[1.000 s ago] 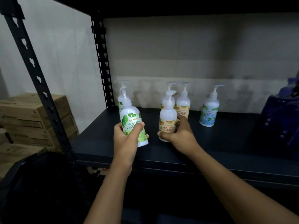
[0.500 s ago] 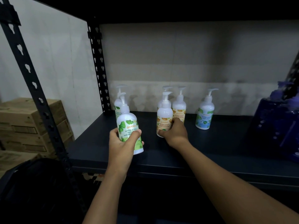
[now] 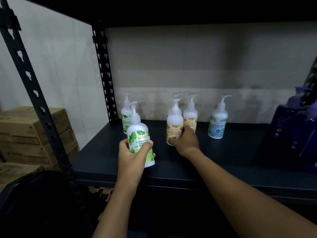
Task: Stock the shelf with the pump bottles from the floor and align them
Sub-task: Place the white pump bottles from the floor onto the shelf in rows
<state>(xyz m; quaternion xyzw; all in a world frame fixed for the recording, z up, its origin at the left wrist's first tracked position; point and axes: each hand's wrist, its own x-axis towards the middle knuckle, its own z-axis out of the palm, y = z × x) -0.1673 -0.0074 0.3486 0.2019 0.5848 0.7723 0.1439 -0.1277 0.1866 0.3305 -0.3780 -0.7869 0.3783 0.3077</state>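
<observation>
Right now my left hand (image 3: 132,156) wraps a smooth, rounded green-label pump bottle (image 3: 139,141), tilted, at seven o'clock above the matte dark shelf (image 3: 223,158). At centre, my right hand (image 3: 186,142) curls around the base of a glossy orange-label bottle (image 3: 174,125) standing on the shelf. Another orange bottle (image 3: 190,115) touches it behind; a blue-label bottle (image 3: 217,124) stands apart at two o'clock. Cardboard boxes (image 3: 25,133) sit at nine o'clock.
</observation>
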